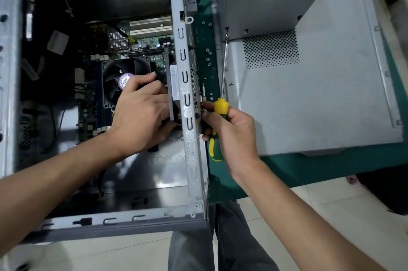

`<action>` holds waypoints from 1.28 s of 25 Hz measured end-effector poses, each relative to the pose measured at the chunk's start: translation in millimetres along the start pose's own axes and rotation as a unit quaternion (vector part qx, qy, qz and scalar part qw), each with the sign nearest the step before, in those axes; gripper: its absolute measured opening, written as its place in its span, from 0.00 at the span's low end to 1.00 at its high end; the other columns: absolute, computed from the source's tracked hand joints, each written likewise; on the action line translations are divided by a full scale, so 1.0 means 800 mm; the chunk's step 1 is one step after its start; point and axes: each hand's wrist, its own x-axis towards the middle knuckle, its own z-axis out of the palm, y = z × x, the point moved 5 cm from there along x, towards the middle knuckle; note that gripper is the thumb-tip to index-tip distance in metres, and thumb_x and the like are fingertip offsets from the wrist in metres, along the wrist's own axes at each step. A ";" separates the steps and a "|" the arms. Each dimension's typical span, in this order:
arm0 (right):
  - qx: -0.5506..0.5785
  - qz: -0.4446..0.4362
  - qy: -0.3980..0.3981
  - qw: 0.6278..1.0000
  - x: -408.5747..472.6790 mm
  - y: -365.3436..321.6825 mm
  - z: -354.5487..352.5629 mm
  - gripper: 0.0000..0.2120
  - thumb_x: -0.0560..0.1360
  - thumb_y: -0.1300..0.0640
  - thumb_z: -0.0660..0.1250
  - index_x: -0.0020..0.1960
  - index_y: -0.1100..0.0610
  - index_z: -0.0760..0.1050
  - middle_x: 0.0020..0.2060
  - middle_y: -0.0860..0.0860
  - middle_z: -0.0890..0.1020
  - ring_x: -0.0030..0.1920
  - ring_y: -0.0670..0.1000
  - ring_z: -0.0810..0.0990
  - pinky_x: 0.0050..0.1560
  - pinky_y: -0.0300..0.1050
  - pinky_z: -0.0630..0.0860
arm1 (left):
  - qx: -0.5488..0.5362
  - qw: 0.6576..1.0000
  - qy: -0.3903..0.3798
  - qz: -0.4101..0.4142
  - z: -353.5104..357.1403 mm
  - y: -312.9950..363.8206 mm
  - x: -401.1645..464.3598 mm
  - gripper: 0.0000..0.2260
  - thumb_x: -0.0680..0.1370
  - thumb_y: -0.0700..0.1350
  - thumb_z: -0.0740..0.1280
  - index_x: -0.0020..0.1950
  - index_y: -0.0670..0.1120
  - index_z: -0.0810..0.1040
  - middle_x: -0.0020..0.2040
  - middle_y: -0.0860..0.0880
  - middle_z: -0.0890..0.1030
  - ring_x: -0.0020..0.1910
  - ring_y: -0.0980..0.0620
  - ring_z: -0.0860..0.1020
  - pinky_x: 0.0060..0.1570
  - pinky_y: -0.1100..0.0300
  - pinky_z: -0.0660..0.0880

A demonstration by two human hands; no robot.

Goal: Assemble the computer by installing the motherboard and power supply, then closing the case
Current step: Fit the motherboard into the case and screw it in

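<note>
Left hand (141,113) inside case (187,85), on motherboard (152,40) fan

Looks like a computer repair workshop: green-topped bench (287,166) at right carrying an opened computer case (187,85), a loose side panel (320,105), a screwdriver (220,116); pale tiled floor (320,215) at bottom.

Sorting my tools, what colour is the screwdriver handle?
Yellow and green, on the screwdriver held by the right hand; head view.
</note>
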 end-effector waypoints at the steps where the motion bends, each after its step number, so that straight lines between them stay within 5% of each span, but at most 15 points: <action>1: -0.006 -0.001 -0.006 1.000 0.000 -0.001 0.001 0.11 0.73 0.65 0.69 0.42 0.51 0.86 0.32 0.52 0.80 0.30 0.48 0.73 0.31 0.41 0.75 | -0.001 1.000 -0.003 -0.001 0.000 0.000 0.000 0.16 0.75 0.41 0.62 0.38 0.54 0.55 0.37 0.56 0.53 0.36 0.52 0.62 0.57 0.62 0.57; 10: -0.026 0.021 -0.073 0.997 0.012 -0.009 -0.016 0.08 0.76 0.62 0.68 0.52 0.54 0.84 0.33 0.54 0.79 0.31 0.50 0.75 0.33 0.43 0.77 | 0.012 1.000 -0.027 -0.011 -0.002 0.000 0.002 0.18 0.73 0.40 0.66 0.36 0.53 0.57 0.36 0.56 0.53 0.36 0.52 0.62 0.56 0.61 0.57; 13: -0.049 0.004 -0.074 0.996 0.017 -0.025 -0.036 0.09 0.78 0.54 0.67 0.56 0.51 0.81 0.32 0.50 0.77 0.31 0.50 0.76 0.34 0.45 0.78 | 0.025 0.999 -0.034 -0.015 0.000 -0.003 -0.002 0.15 0.73 0.41 0.66 0.33 0.51 0.61 0.36 0.56 0.55 0.36 0.52 0.63 0.57 0.61 0.57; 17: -0.225 -0.033 -0.112 0.967 0.031 -0.062 -0.077 0.11 0.80 0.55 0.64 0.61 0.45 0.76 0.33 0.47 0.74 0.31 0.47 0.74 0.34 0.40 0.74 | 0.037 0.998 -0.046 -0.020 0.003 -0.006 -0.004 0.14 0.73 0.42 0.67 0.31 0.48 0.65 0.33 0.55 0.58 0.37 0.51 0.65 0.58 0.61 0.58; 21: -0.412 -0.136 -0.119 0.893 0.041 -0.094 -0.107 0.22 0.76 0.62 0.71 0.65 0.43 0.73 0.49 0.52 0.76 0.45 0.49 0.77 0.50 0.34 0.72 | 0.046 0.998 -0.038 -0.019 0.002 -0.008 -0.006 0.14 0.74 0.43 0.65 0.31 0.48 0.65 0.30 0.54 0.60 0.37 0.50 0.65 0.61 0.63 0.56; 26: -0.263 -0.080 -0.133 0.952 0.044 -0.101 -0.138 0.12 0.75 0.59 0.72 0.57 0.48 0.82 0.47 0.62 0.82 0.35 0.55 0.78 0.31 0.46 0.73 | 0.034 0.999 -0.019 -0.014 0.001 -0.004 -0.004 0.15 0.76 0.43 0.66 0.33 0.50 0.63 0.32 0.54 0.56 0.37 0.51 0.66 0.63 0.64 0.55; 32: -0.302 -0.008 -0.189 0.934 0.054 -0.100 -0.156 0.19 0.69 0.42 0.75 0.54 0.51 0.85 0.42 0.60 0.85 0.30 0.51 0.75 0.26 0.40 0.69 | 0.020 1.000 -0.014 -0.016 0.005 -0.008 -0.007 0.15 0.77 0.44 0.64 0.36 0.52 0.59 0.36 0.55 0.52 0.37 0.54 0.58 0.66 0.66 0.53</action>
